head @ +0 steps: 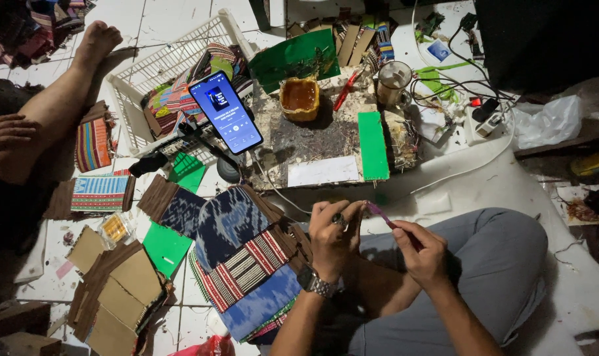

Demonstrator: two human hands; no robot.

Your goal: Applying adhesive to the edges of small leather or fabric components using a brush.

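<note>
A thin pink strip (pixel 380 215) sits pinched between both hands above the person's grey-trousered lap: the left hand (pixel 334 234) grips its far end, the right hand (pixel 423 254) its near end; woven patterned cloth pieces (pixel 240 264) lie just left, a lit smartphone (pixel 225 112) beyond

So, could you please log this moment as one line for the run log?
left hand: pinching thin pink strip | right hand: gripping strip's other end | nearby: woven fabric pieces, phone

White tiled floor (pixel 161 20) spreading up beyond your hands, dim light all round, dark shadow far upper right
</note>
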